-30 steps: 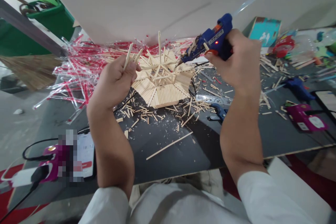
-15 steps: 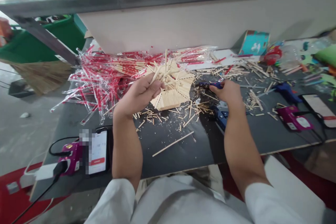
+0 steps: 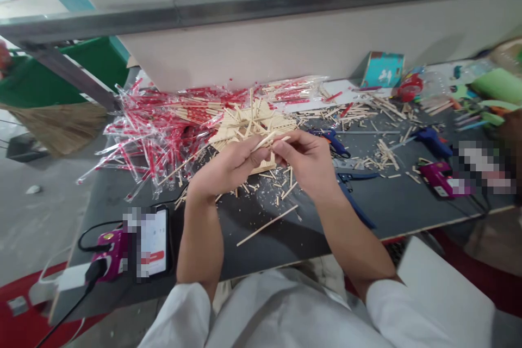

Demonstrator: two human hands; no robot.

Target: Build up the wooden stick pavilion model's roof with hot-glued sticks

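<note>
My left hand is closed around a few short wooden sticks that jut out between thumb and fingers. Beside it, my right hand pinches the end of one of those sticks, the fingertips of both hands nearly touching. Just behind them lies a star-shaped structure of pale wooden sticks, its front partly hidden by my hands. A blue hot glue gun rests on the table to the right of my right hand. Blue-handled pliers lie by my right forearm.
Red-and-clear plastic wrappers pile up at the left back. Stick offcuts litter the dark table, with one long stick near the front. A phone and purple power strip sit at left. A second glue gun lies right.
My right hand has put the glue gun down on the table at the right, let it go, and come over to the sticks in my left hand. The camera view has shifted.
</note>
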